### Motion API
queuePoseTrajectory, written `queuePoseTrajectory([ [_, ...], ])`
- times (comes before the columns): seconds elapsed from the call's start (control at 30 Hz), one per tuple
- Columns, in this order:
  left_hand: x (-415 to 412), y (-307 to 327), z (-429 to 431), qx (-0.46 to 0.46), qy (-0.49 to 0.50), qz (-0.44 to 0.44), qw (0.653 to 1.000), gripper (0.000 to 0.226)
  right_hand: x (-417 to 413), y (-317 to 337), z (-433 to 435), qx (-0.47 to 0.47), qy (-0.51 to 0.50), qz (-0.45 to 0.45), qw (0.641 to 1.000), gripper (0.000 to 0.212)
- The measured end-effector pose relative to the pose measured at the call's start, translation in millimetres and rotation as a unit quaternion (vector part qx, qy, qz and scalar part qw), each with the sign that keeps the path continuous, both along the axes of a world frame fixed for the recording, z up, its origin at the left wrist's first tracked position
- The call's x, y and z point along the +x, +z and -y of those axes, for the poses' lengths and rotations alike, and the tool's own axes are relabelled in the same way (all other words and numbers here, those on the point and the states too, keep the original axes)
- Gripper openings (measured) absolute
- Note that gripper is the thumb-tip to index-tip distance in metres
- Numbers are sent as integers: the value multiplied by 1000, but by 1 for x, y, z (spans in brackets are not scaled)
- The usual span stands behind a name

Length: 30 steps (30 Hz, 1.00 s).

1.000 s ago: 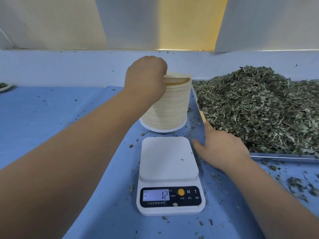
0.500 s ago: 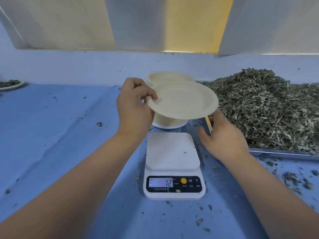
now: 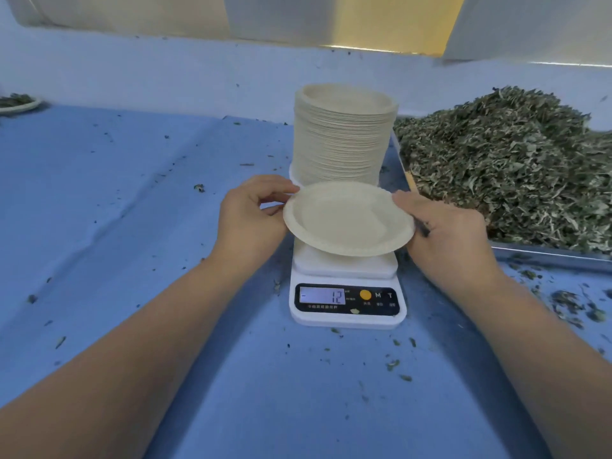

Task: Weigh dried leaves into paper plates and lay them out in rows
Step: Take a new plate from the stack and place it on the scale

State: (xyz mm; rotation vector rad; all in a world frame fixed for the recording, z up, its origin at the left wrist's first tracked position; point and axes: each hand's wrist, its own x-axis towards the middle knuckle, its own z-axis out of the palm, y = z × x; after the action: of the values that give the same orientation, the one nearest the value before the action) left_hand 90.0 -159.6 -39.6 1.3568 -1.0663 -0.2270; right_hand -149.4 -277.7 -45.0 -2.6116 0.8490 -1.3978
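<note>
I hold one round, cream-coloured paper plate (image 3: 347,218) between my two hands, over the weighing platform of the one white digital kitchen scale (image 3: 347,294). The plate is empty and tilts a little; I cannot tell whether its underside touches the platform. My left hand (image 3: 251,220) pinches the plate's left rim with thumb and curled fingers. My right hand (image 3: 447,233) grips the right rim, thumb on top. The scale's lit display shows minus 12.

The scale stands about mid-way across the blue-covered table (image 3: 132,200). Just behind it, toward the far edge, rises one tall stack of the same cream paper plates (image 3: 341,137), too many to count. Along the right edge lies one shallow metal tray (image 3: 546,256) carrying one big heap of grey-green dried leaves (image 3: 506,167). At the far left corner sits one more paper plate with leaves in it (image 3: 18,104), cut off by the picture's edge. Loose leaf crumbs (image 3: 569,306) are scattered across the blue cover, thickest near the tray.
</note>
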Motion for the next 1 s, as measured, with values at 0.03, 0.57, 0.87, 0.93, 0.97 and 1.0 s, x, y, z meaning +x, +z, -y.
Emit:
queuePoseTrajectory([
  [0.03,3,-2,-2,6,-7,-8,1000,39,1,0,-2,9,5,-6,1000,39],
  [0.57,16,-25,6,98,16,-123,987,31,-14,5,9,115,-140,-80,980,30],
  [0.87,19,-26,5,115,29,-169,978,34,-14,1,16,105,-236,-177,950,50],
  [0.93,22,-26,6,110,34,-193,974,31,-15,1,18,97,-229,-158,956,45],
  [0.97,22,-26,6,106,37,-201,973,29,-17,2,19,86,-233,-157,956,45],
  [1.0,21,-26,6,104,39,-205,972,27,-19,3,21,70,-243,-161,954,47],
])
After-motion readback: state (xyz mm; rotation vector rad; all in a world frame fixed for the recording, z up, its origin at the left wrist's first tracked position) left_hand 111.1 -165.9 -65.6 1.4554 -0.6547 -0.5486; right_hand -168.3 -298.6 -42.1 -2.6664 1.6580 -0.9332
